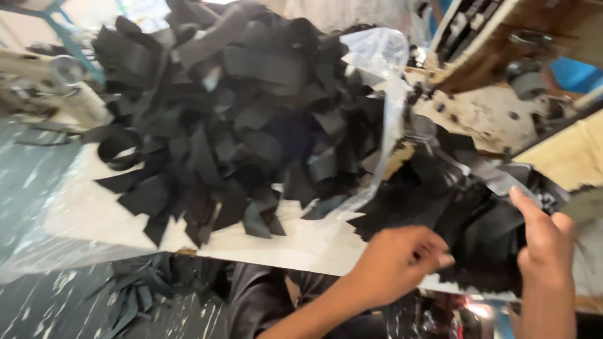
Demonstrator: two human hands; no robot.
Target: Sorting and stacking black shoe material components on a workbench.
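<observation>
**My hands at the small pile of black scraps**

My left hand (392, 263) lies on the smaller pile of black fabric pieces (465, 226) at the near right part of the desk (81, 220). Its fingers (433, 251) are curled and they pinch the edge of one black piece. My right hand (545, 242) stands just beside, at the right side of the same pile. Its fingers are loosely bent, with the thumb stretched up and touching a black strip; if it really grips something, I cannot tell, because the picture is blurred there.

The big heap of black scraps (232, 113) covers the middle and far part of the desk, well apart from my hands. A clear plastic bag (380, 56) hangs between the heap and the small pile. Behind the small pile, at the far right corner, stands a worn sewing machine (496, 107). More black strips (132, 295) lie on the floor under the near edge of the desk.
</observation>
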